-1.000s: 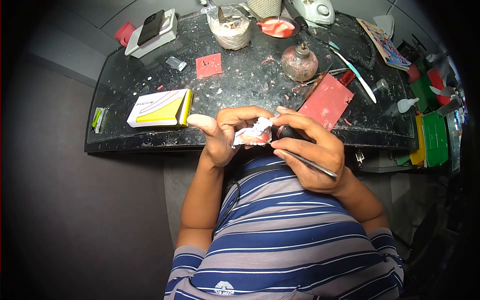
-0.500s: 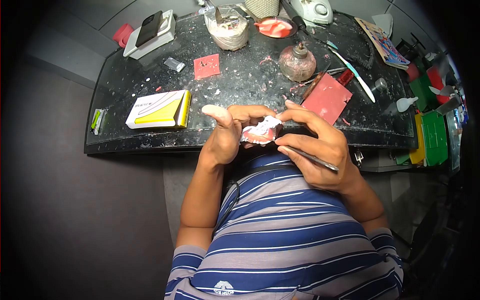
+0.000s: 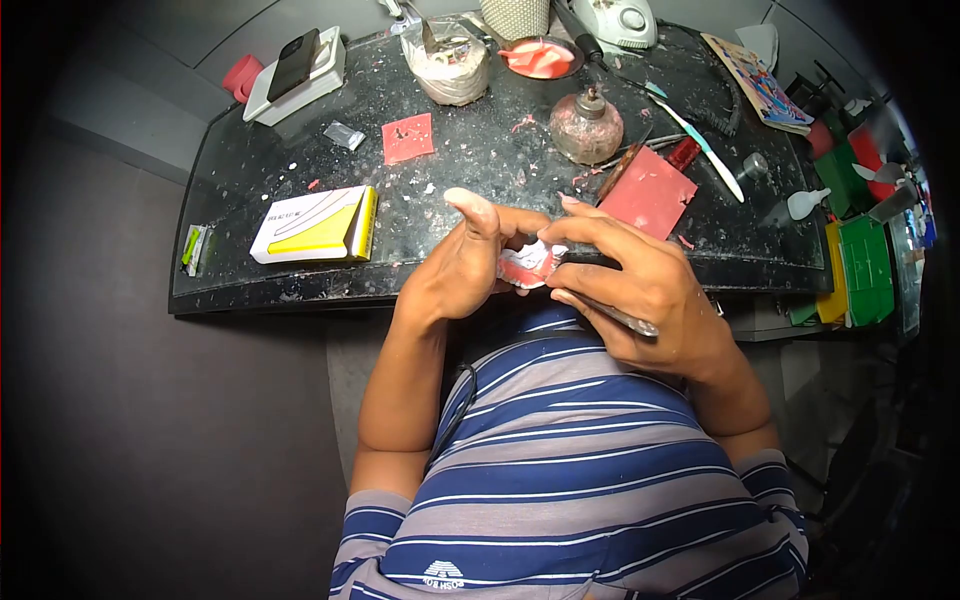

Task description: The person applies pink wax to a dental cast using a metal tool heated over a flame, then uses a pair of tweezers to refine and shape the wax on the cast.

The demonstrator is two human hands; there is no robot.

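Near the desk's front edge, my left hand [image 3: 455,270] is wrapped round a small white dental cast [image 3: 545,252] with pink wax along its toothed rim. The left thumb sticks up, clear of the cast. My right hand [image 3: 645,285] grips a thin metal carving tool [image 3: 632,320] like a pen, its handle end slanting down to the right. The tool's working tip is hidden at the right side of the cast. Right fingertips touch the cast's upper right edge. Just beyond the right hand lies a pink wax sheet [image 3: 650,195].
Across the black desk [image 3: 470,180] stand a yellow-and-white box [image 3: 315,228], a glass spirit lamp [image 3: 587,132], a bag of white powder [image 3: 452,80] and a dish [image 3: 575,68] of pink wax pieces. A toothbrush [image 3: 712,155] and a smaller wax sheet [image 3: 408,140] lie there too.
The cast has turned and tilted in my hands, showing more of its curved pink rim. My left hand has rotated, its thumb now farther right and higher. The tool moved slightly left.
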